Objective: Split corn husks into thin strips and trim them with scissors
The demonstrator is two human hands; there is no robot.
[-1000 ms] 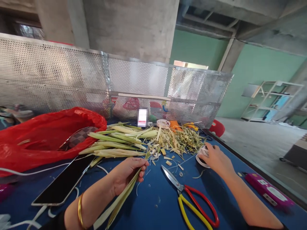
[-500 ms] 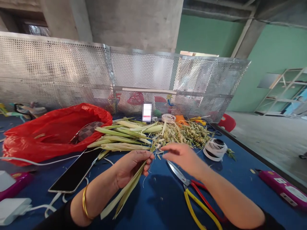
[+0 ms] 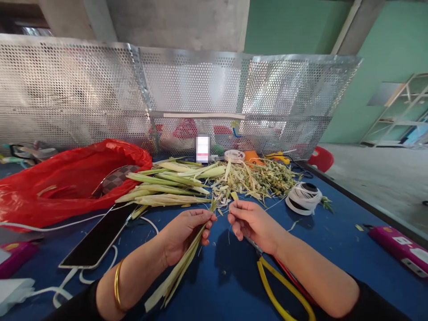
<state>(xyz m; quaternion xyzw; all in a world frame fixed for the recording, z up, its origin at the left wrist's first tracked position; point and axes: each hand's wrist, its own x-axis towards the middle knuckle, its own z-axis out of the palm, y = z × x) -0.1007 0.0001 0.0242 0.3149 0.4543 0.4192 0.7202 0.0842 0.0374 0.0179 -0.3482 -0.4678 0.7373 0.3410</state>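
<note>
1. Grasping the leafy strips (image 3: 179, 278) between thumb and curled fingers, the left hand (image 3: 192, 227) held them over the blue desk (image 3: 214, 294)
2. Their long axis ran slantwise: narrow ends poked past the fingertips, away from the person, while broad ends trailed back beside the left forearm
3. Just right of those narrow ends, and apart from them, was the right hand (image 3: 249, 220), its thumb and fingers pinched together, seemingly on thin thread (image 3: 274, 205); the left hand was nearer to the strips
4. Farther right stood the spool (image 3: 303, 198), with the thread slanting leftward from it
5. Under the right hand and forearm lay the scissors (image 3: 276, 290), partly hidden, yellow handle showing
6. Beyond the hands were a stack of pale husks (image 3: 174, 187) and dry plant scraps (image 3: 267, 178); the red bag (image 3: 67, 178) and phone (image 3: 96, 238) lay left
</note>
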